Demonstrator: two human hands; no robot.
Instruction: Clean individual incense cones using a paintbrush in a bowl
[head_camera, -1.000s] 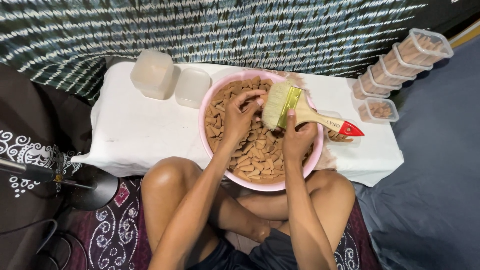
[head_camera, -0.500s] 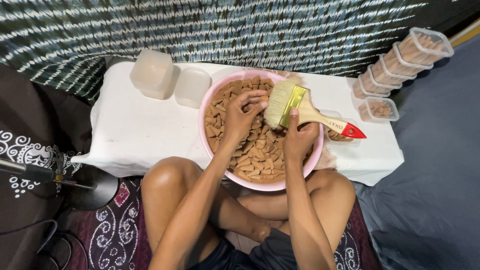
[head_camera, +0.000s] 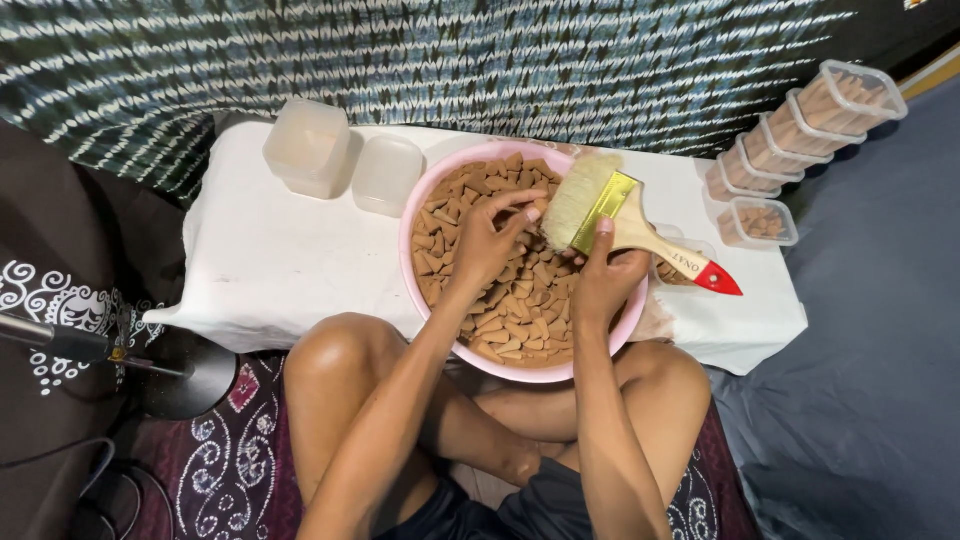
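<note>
Right hand (head_camera: 607, 272): fingers wrapped round the wooden handle of a wide paintbrush (head_camera: 622, 222), bristles pale, handle tip red, held over the far side of the basin.
Left hand (head_camera: 487, 238): fingers pinched together on the brown cones (head_camera: 515, 300), just beside the bristles (whether a cone is actually gripped, I cannot tell).
Pink basin (head_camera: 428, 190): sits on the white cloth (head_camera: 270, 270) by the person's knees, heaped with cones.
Frosted tubs (head_camera: 306, 147): two, left of the basin.
Clear boxes (head_camera: 790, 135): a row at the right, cones inside.
</note>
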